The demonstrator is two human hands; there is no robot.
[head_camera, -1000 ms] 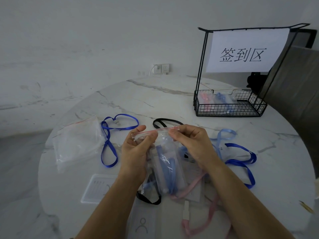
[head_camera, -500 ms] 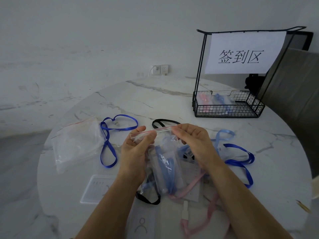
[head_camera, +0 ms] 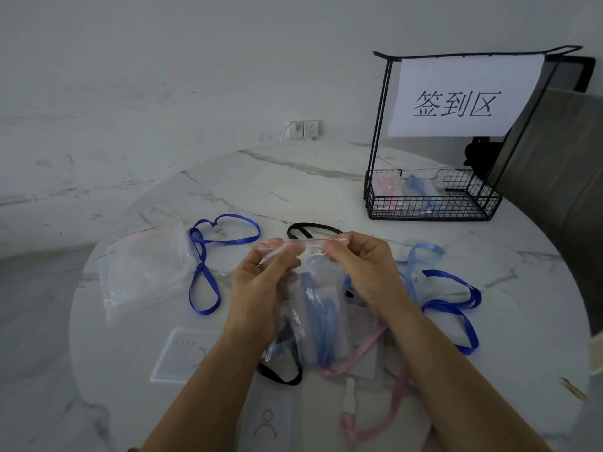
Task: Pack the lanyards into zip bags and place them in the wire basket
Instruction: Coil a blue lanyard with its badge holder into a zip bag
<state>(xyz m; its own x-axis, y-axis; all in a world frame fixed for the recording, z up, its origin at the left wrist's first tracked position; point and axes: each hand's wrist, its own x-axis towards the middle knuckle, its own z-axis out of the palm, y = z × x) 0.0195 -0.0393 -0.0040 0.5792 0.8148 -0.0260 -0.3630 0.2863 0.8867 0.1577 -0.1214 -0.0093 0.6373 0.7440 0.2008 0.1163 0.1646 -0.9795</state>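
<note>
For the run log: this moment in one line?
phase: sealing zip bag | left hand: pinches zip strip | right hand: pinches zip strip | contents: blue lanyard | wire basket: filled bags inside | table: loose lanyards

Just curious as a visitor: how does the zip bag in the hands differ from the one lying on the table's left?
The held zip bag contains a light blue lanyard; the lying zip bag looks empty. The held zip bag hangs from its top, pinched by the left hand and right hand; the lying zip bag rests untouched on the table. Both are clear with a red strip.
</note>
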